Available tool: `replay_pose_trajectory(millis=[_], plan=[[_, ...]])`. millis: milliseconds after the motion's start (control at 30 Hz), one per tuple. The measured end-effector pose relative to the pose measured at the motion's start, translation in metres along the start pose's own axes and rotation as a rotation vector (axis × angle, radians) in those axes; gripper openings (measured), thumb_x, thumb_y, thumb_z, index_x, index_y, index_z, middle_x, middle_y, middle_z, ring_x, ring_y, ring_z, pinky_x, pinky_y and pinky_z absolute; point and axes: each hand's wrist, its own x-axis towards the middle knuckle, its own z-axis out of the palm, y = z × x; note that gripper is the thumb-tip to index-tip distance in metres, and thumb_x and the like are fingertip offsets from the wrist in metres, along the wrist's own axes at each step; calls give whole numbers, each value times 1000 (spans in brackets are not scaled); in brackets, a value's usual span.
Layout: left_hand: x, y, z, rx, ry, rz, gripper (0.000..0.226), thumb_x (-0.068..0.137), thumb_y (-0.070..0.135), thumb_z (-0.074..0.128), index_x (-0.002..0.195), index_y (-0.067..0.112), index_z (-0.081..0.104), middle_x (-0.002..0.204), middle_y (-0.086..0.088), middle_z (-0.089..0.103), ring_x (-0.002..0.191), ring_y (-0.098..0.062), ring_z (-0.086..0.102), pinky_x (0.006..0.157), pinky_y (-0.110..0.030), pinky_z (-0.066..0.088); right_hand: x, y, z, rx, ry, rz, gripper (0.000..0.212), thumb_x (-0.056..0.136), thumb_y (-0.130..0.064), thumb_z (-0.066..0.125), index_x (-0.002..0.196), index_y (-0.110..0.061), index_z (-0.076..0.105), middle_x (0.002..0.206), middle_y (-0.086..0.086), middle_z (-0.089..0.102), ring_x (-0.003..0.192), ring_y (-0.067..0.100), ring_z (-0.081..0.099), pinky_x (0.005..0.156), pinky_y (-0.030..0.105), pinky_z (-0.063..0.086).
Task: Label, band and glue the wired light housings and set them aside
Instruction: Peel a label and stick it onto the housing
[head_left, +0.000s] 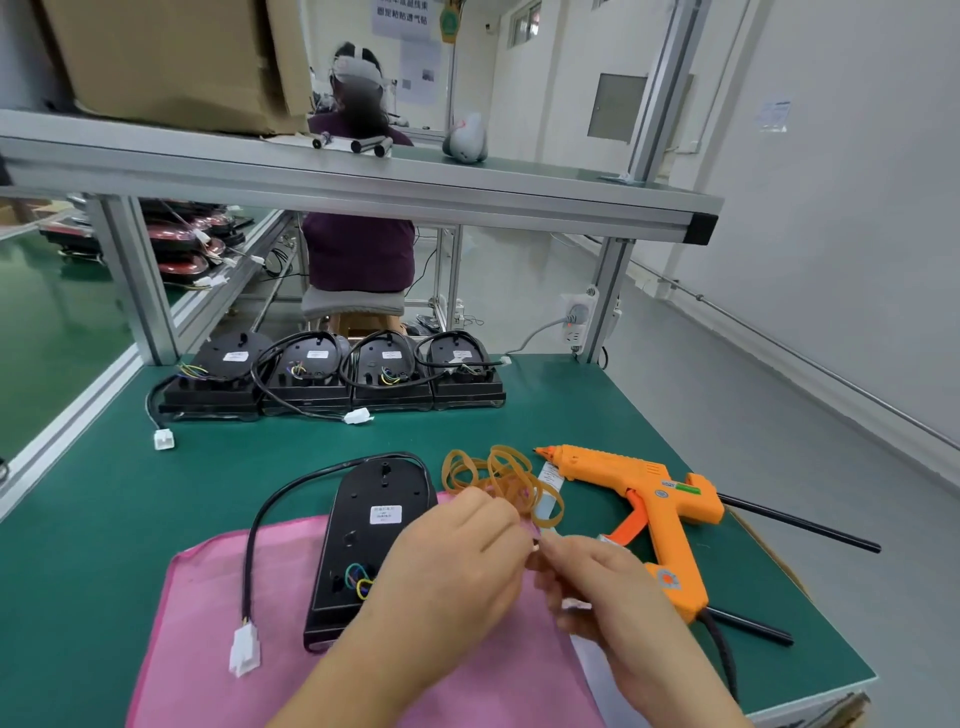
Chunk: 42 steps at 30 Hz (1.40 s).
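A black light housing (363, 540) lies back-up on a pink cloth (218, 613). It carries a white label (385, 514) and shows coloured wires near its lower end. Its black cable (260, 525) loops left to a white connector (244, 649). My left hand (457, 561) and my right hand (597, 587) meet just right of the housing, fingertips pinching a small white sticker (535, 544) between them. A second white scrap (576, 604) shows under my right fingers. A heap of tan rubber bands (493, 475) lies just beyond my hands. An orange glue gun (649, 499) lies to the right.
Four labelled housings (332, 374) with cables stand in a row at the back of the green mat (104, 509). Black glue sticks (800, 525) lie by the table's right edge. An aluminium shelf (363, 182) crosses overhead. A seated person (358, 254) works beyond it.
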Motion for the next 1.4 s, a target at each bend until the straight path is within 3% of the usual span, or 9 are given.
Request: replay_pose_trajectory(millis=[267, 333, 467, 567, 833, 1033, 1167, 1267, 1400], plan=[[-24, -30, -22, 96, -54, 58, 20, 90, 19, 53, 74, 19, 64, 76, 5, 59, 69, -18, 52, 59, -30, 42, 19, -5, 35, 8, -122, -19, 27, 86, -15, 64, 59, -16, 66, 59, 1, 56, 48, 7, 47, 45, 18, 40], [-26, -46, -27, -20, -58, -169, 21, 92, 27, 53, 82, 21, 70, 81, 7, 61, 76, -15, 54, 67, -29, 44, 29, -11, 41, -127, -141, -100, 26, 87, -16, 64, 61, -15, 64, 60, 0, 57, 50, 6, 48, 49, 17, 40], [-29, -91, -34, -455, -173, -892, 9, 88, 26, 67, 84, 25, 75, 80, 20, 66, 84, -1, 58, 77, -15, 41, 57, -28, 59, -432, -244, -244, 28, 88, -17, 65, 60, -23, 61, 58, -12, 59, 51, -2, 48, 53, 11, 37], [-33, -108, -31, -740, -210, -1084, 7, 82, 25, 74, 76, 24, 76, 78, 14, 73, 74, 3, 62, 69, -10, 44, 76, -31, 70, -565, -308, -284, 21, 88, -20, 66, 67, -24, 64, 68, -13, 62, 59, -6, 51, 59, 7, 40], [-31, -116, -17, -754, -311, -1102, 15, 77, 18, 75, 63, 21, 71, 72, 3, 70, 69, -7, 57, 74, -27, 48, 97, -25, 81, -614, -363, -266, 18, 87, -23, 68, 70, -29, 67, 67, -18, 65, 65, -12, 56, 63, 4, 41], [-35, -121, -1, -748, -269, -1190, 15, 78, 19, 72, 67, 11, 68, 68, 4, 64, 66, -13, 51, 68, -28, 43, 108, -21, 87, -666, -203, -274, 13, 80, -26, 73, 67, -27, 71, 70, -14, 70, 72, -3, 62, 77, 23, 51], [-38, -125, 6, -748, -297, -1204, 20, 79, 18, 73, 64, 7, 65, 65, 5, 63, 66, -15, 47, 65, -27, 40, 113, -18, 93, -728, -219, -239, 11, 81, -23, 72, 71, -17, 71, 79, -5, 72, 79, 9, 64, 81, 32, 53], [-38, -128, 10, -657, -333, -1175, 21, 80, 20, 72, 67, 5, 65, 74, -4, 70, 69, -14, 51, 70, -32, 49, 116, -17, 94, -779, -208, -214, 14, 81, -24, 70, 78, -11, 72, 86, -2, 73, 85, 18, 67, 81, 36, 54], [-35, -129, 16, -450, -373, -1100, 24, 80, 25, 70, 73, 2, 68, 88, -3, 74, 77, -16, 57, 80, -37, 54, 119, -19, 98, -864, -203, -209, 14, 82, -26, 67, 69, -21, 66, 86, 0, 73, 87, 21, 68, 77, 37, 54]])
